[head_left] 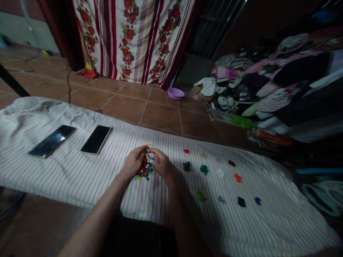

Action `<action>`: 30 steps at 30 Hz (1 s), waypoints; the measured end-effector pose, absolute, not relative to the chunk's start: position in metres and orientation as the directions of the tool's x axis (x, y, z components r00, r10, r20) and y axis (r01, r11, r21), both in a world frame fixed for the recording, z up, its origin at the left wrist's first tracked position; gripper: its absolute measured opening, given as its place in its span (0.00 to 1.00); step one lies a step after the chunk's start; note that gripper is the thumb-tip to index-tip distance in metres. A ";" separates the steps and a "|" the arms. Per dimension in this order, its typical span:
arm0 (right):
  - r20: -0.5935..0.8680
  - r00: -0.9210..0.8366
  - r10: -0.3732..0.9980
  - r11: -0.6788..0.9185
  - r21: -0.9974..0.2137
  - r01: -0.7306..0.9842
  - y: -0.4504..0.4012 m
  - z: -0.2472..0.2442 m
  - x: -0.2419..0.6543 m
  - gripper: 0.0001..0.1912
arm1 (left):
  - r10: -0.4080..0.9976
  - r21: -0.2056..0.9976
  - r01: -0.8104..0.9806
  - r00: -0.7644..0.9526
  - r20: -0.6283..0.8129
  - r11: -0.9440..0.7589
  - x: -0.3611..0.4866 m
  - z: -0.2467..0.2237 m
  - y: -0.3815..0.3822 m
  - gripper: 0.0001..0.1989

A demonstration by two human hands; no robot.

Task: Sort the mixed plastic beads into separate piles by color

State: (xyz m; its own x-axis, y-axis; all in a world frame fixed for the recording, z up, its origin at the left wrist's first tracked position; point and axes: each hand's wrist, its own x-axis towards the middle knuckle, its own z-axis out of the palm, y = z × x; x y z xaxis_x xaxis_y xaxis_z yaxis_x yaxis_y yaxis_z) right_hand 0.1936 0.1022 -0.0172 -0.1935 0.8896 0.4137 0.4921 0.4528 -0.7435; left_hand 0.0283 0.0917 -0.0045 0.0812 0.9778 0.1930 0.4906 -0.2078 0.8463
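A pile of small multicoloured pieces (147,167) lies on the striped cloth, between my two hands. My left hand (134,160) rests at the pile's left edge, fingers curled and thumb close to the index finger. From the right side, my right hand (162,163) curls in, its index finger reaching toward the left fingertips at the pile's far end. Whatever is between the fingers is too small to make out. To the right lie small single-colour groups, among them a red group (186,151), a green group (204,169), an orange group (237,177) and a black group (241,202).
Two dark-screened phones, a left phone (53,141) and a nearer phone (97,139), lie on the striped cloth (107,178). Beyond, a purple basin (176,94) stands on the tiled floor before a floral curtain (139,39). Clothes (268,78) are heaped at right.
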 end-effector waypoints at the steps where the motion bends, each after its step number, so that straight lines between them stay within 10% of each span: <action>1: 0.406 -0.188 0.894 0.444 -0.756 0.481 0.101 -0.017 0.194 0.27 | 0.978 0.850 0.485 0.075 0.192 -0.204 0.028 -0.004 0.091 0.23; 17: 0.267 -0.157 0.951 0.307 -0.740 0.598 0.084 -0.006 0.210 0.25 | 0.930 0.418 0.836 0.269 0.252 -0.355 0.058 -0.003 0.114 0.19; 30: 0.379 -0.169 0.910 0.402 -0.709 0.580 0.087 -0.014 0.199 0.23 | 0.860 0.483 0.713 0.456 0.232 -0.508 0.021 0.024 0.082 0.18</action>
